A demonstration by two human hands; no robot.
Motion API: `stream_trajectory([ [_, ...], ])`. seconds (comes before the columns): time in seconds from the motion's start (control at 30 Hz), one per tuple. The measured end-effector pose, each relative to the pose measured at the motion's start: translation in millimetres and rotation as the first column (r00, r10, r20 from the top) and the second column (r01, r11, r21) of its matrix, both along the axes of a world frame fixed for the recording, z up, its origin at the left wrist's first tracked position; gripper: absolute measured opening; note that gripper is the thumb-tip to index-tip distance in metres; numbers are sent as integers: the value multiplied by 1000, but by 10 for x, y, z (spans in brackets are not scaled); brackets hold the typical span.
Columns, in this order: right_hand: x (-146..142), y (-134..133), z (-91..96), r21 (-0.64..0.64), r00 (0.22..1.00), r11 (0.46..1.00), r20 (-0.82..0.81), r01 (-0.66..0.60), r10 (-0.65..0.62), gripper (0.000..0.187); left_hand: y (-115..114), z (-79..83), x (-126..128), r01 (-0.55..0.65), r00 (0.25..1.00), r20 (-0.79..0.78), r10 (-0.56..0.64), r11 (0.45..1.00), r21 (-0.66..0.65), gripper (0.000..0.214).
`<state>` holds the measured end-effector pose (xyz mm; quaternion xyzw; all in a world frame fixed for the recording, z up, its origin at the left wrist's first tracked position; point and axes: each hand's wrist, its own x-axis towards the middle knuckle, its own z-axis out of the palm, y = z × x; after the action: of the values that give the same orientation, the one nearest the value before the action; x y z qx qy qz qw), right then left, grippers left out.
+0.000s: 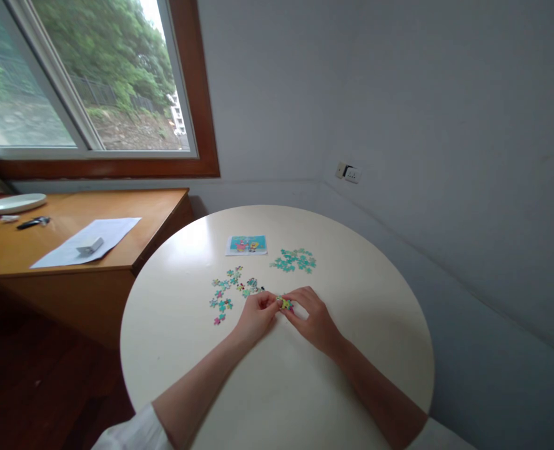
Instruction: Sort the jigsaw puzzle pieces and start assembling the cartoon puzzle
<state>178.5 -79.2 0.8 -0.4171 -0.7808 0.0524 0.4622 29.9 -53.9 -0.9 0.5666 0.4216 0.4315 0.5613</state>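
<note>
Near the middle of the round table, my left hand (258, 311) and my right hand (315, 317) meet over a small cluster of yellow and green jigsaw puzzle pieces (286, 304). The fingers of both hands are closed on its edges, partly covering it. To the left lie loose, mixed-colour puzzle pieces (223, 304), some of them close to my left fingers. Beyond my right hand is a spread of mostly turquoise puzzle pieces (294, 260). A picture card (247, 245) with pink and yellow figures on turquoise lies behind the pieces.
The white round table (183, 369) stands by the wall. On the left is a wooden desk (112, 206) with a paper sheet (117, 231), a small white box (90, 245), a white plate (17, 204) and a dark object (33, 222). A wall socket (353, 175) sits behind the table.
</note>
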Motion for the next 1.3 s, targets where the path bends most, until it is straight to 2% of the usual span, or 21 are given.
stream_trajectory([
  [0.33, 7, -17, 21, 1, 1000, 1000, 9, -1, 1, 12, 8, -27, -5, 23, 1000, 21, -23, 1000, -14, 26],
  [0.6, 22, -28, 31, -6, 1000, 1000, 13, 0, 0, 12, -1, -12, -8, 20, 998, 55, -19, 999, -26, 30],
  [0.8, 157, 41, 27, 15, 994, 994, -25, 104, -104, 9, -34, 93, -32, -38, 998, 52, 40, 999, -30, 29],
  [1.03, 442, 142, -72, -26, 986, 987, 49, 159, -157, 8, -42, 87, -73, -77, 995, -62, 84, 991, 105, 25],
  [1.3, 463, 133, -136, -102, 983, 981, 98, 166, -156, 12, -24, 41, -94, -96, 986, -117, 117, 980, 174, 25],
])
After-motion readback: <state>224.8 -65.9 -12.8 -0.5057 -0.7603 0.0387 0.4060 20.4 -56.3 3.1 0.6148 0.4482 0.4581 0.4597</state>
